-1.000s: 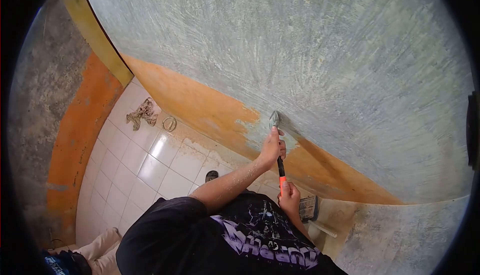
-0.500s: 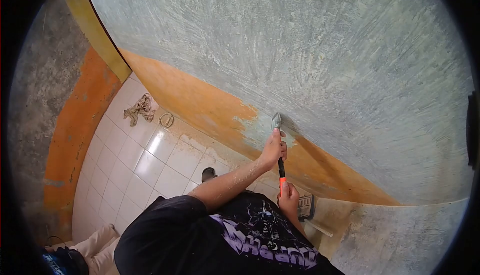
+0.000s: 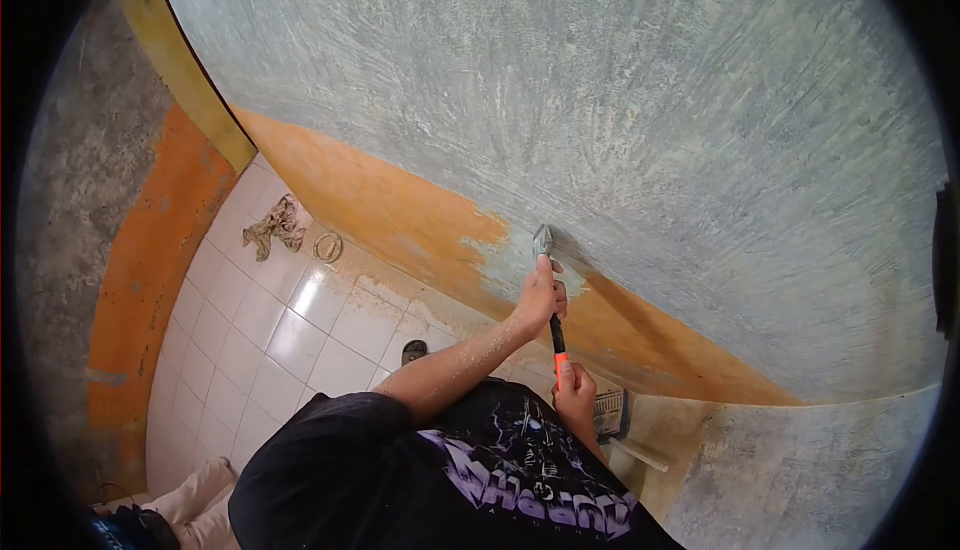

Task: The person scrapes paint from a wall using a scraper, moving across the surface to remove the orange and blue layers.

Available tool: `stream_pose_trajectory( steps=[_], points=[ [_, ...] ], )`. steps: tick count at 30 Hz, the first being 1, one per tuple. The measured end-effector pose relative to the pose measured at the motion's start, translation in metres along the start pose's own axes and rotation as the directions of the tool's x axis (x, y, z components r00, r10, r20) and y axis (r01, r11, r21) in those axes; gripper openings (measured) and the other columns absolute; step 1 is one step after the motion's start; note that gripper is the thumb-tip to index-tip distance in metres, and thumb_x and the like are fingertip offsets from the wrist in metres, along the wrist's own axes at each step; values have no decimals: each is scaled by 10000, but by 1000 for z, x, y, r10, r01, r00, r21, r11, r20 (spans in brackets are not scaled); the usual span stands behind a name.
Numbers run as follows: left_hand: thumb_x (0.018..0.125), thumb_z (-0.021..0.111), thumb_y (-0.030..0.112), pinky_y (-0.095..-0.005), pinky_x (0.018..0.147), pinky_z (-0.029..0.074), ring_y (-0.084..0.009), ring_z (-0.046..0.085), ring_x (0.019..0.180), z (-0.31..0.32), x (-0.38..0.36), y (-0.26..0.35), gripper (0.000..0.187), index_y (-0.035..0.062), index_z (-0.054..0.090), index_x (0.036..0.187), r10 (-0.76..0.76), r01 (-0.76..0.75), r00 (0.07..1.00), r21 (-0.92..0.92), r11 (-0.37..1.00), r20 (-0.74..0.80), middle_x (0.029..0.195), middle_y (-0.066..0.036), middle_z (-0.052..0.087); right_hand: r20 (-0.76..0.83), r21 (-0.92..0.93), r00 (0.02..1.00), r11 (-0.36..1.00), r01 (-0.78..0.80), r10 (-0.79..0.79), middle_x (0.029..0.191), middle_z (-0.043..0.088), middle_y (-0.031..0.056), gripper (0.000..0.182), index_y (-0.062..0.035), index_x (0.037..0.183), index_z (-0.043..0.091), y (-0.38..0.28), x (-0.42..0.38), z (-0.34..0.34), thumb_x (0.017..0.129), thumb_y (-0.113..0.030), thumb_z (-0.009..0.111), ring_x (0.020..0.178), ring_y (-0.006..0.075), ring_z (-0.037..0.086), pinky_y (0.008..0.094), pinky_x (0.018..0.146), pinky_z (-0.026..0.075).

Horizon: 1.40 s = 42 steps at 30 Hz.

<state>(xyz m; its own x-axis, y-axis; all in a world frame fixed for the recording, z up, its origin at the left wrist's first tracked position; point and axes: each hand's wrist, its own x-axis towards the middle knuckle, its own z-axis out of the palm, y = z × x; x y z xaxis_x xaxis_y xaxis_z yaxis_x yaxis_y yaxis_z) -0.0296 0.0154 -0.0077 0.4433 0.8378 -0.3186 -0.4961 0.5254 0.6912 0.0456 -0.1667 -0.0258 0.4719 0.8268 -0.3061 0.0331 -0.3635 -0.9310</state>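
Observation:
My left hand [image 3: 540, 298] is closed round the upper handle of a scraper [image 3: 558, 335], just below its metal head. The head touches the wall where a scraped grey-green patch [image 3: 510, 262] cuts into the orange band [image 3: 390, 202]. Lower down, my right hand [image 3: 575, 395] grips the orange end of the same handle. Pale dust speckles my left forearm.
Grey wall [image 3: 560, 80] rises above the orange band. On the tiled floor [image 3: 295, 345] lie a crumpled cloth [image 3: 275, 228], a ring-shaped object [image 3: 327, 247] and scattered dust. A person's light trousers [image 3: 200, 500] show at lower left. A grey-framed item [image 3: 610, 415] stands near my right hand.
Both hands and the scraper have shifted slightly left in view, along with a small shift of the whole scene. The grip is unchanged.

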Motion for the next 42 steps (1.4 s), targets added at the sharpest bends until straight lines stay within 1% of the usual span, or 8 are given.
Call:
stream_pose_trajectory(
  steps=[5,14,21,30,33,36,40,42],
  points=[
    [1020,263,574,-307,429,354,-117,330,415,-6,2,9,493,96,386,1025,-1,0,1000,-25,1000,-14,523,15,296,33,6,999,1000,23,-23,571,458,-23,327,-4,825,586,2,8,4,1000,-279,552,493,57,418,249,456,316],
    [1002,248,618,-301,450,350,-111,310,432,-23,8,24,548,88,374,1060,64,-64,998,-14,998,-29,545,23,277,77,-7,997,1000,25,-25,584,462,-23,323,1,829,586,0,22,18,1002,-268,544,498,59,431,247,460,330],
    [999,254,624,-301,448,347,-113,305,429,-34,9,35,538,101,373,1047,46,-46,998,-22,999,-30,550,23,270,86,12,995,999,41,-42,584,470,-18,330,-3,825,584,-2,24,32,1006,-274,534,503,59,440,246,466,337],
    [985,281,649,-288,446,298,-100,270,432,-50,11,59,544,119,392,1033,21,-30,996,-101,994,-83,559,43,243,96,-97,991,990,101,-92,583,493,-8,362,-1,814,605,-12,30,58,989,-316,564,504,72,452,262,484,359],
    [984,280,651,-277,453,272,-88,253,444,-83,26,83,544,125,402,1039,42,-75,984,-185,980,-176,566,56,229,136,-200,986,972,127,-101,584,499,0,381,-3,804,606,-40,47,90,982,-337,572,505,80,450,277,489,365],
    [989,281,642,-271,463,279,-86,249,452,-117,36,119,534,124,401,1040,94,-140,969,-197,970,-228,570,61,225,227,-244,962,948,206,-150,582,493,3,386,-6,819,608,-67,65,127,980,-354,574,502,88,444,285,489,364],
    [992,292,632,-282,496,320,-93,275,482,-132,28,141,517,127,382,1057,53,-100,969,-191,976,-240,599,45,252,324,-195,945,974,119,-50,579,469,-10,369,-15,874,604,-79,66,148,982,-367,572,496,89,442,283,478,352],
    [997,300,621,-293,524,340,-102,299,505,-136,22,136,501,129,374,1057,67,-108,979,-207,972,-194,614,34,268,383,-200,923,978,55,26,581,460,-20,357,-19,918,599,-67,71,143,986,-368,568,496,83,447,275,469,345]
  ],
)
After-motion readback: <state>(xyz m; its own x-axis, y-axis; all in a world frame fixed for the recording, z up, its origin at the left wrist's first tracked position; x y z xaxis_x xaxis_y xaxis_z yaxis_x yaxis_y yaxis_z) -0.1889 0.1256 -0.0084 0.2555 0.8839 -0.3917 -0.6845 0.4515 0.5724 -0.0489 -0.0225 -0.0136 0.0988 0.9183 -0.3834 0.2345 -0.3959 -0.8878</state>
